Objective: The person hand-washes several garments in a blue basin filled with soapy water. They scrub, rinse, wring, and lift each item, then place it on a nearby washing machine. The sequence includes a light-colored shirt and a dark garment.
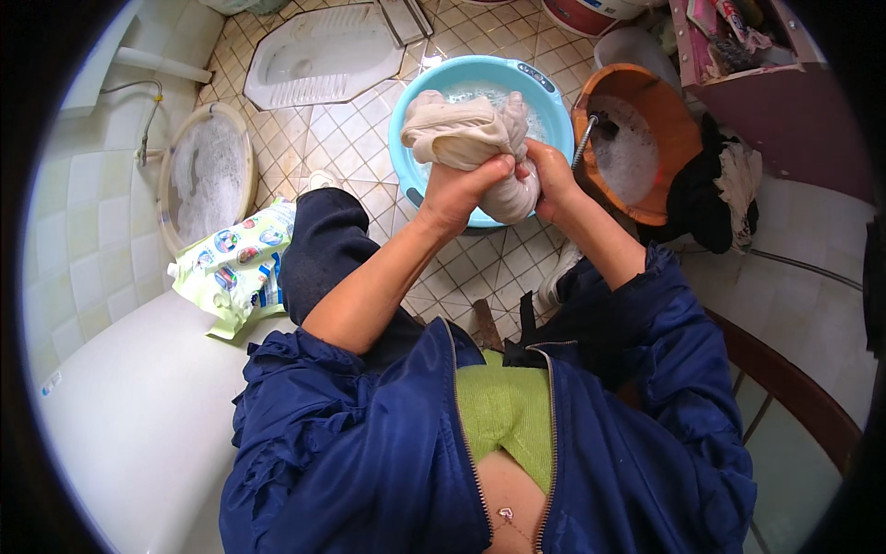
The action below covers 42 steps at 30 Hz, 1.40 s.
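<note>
A wet beige cloth garment point(457, 131) is bunched and twisted between my two hands. My left hand point(457, 190) grips its middle from the left, thumb across the folds. On the other side, my right hand point(549, 173) has hold of the twisted part, its fingers partly hidden by the fabric. Both hands are over the near part of a light-blue plastic basin point(413, 104). Soapy water point(477, 91) with white suds shows in the basin behind the cloth. I cannot tell whether the garment touches the water.
To the right, an orange-brown tub point(657, 90) holds sudsy water, with dark clothing point(699, 201) beside it. A round beige basin point(250, 163) of suds stands left, near a green detergent bag point(235, 266). A squat toilet point(277, 59) lies beyond; a purple cabinet point(782, 124) stands right.
</note>
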{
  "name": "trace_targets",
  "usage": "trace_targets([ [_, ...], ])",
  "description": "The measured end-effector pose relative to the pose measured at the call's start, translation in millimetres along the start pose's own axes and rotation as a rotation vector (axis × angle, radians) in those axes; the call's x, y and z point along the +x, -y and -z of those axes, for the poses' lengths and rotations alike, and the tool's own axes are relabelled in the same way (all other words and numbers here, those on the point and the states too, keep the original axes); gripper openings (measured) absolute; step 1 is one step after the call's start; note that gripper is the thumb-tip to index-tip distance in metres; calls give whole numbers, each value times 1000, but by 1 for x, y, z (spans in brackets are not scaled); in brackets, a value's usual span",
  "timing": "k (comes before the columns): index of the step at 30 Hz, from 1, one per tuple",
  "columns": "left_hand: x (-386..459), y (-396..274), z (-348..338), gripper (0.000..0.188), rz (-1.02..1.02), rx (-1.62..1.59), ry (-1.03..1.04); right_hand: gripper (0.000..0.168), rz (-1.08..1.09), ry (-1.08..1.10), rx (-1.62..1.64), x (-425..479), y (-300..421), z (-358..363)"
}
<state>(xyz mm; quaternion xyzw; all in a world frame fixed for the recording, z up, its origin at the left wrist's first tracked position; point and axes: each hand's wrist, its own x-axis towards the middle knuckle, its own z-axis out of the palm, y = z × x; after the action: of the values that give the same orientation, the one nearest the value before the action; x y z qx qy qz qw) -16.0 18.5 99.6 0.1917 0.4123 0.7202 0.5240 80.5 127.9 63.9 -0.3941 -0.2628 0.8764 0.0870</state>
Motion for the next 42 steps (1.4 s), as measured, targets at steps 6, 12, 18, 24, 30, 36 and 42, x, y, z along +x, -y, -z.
trace_targets([
  [6,-4,-6,-5,18,21,100,25,22,-167,66,-58,5,-2,3],
  [12,-5,-4,1,13,68,168,59,29,-289,74,-98,6,-1,-4],
  [18,0,-2,8,16,122,157,90,35,-399,102,-83,20,-6,3],
  [24,3,-1,9,22,95,271,105,37,-520,48,-97,33,-16,9],
  [30,4,-7,7,31,131,361,126,29,-420,159,-228,38,-16,7],
  [36,5,-12,3,35,89,426,144,23,808,395,-1088,38,-4,-11],
  [42,6,-6,7,29,-60,589,258,28,1567,380,-1471,46,-5,-23],
])
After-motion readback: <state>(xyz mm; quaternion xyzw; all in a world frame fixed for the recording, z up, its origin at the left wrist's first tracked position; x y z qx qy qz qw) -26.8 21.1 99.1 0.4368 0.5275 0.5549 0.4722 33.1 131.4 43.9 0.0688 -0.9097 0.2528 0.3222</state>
